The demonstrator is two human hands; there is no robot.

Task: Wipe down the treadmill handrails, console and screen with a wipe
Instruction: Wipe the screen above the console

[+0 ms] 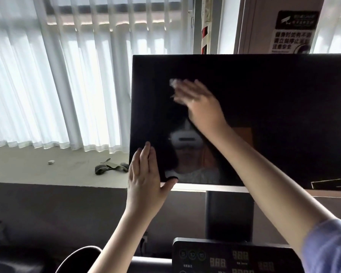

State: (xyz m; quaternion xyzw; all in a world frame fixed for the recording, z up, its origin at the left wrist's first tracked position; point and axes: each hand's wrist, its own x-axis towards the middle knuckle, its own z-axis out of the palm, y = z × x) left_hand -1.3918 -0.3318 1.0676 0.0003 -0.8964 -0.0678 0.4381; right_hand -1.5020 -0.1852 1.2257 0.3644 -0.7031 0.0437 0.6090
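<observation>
Your left hand (146,174), fingers straight, braces the screen's (274,115) lower-left corner. Your right hand (199,103), blurred but flat-fingered, presses the wipe (173,82) toward its upper-left corner. Sweep overlapping strokes rightward, lightly.

White sheer curtains (57,75) fill 9 to 12 o'clock. Beige window ledge (28,170) at 9 carries a small white block (51,162) and, apart at its 3 o'clock, a grey strap bundle (111,167). Black camera sign (296,19) over white warning notice (290,41) at 1 o'clock.

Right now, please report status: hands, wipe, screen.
Left hand flat on screen lower-left corner. Right hand presses wipe on screen, blurred. Nothing blocks.
</observation>
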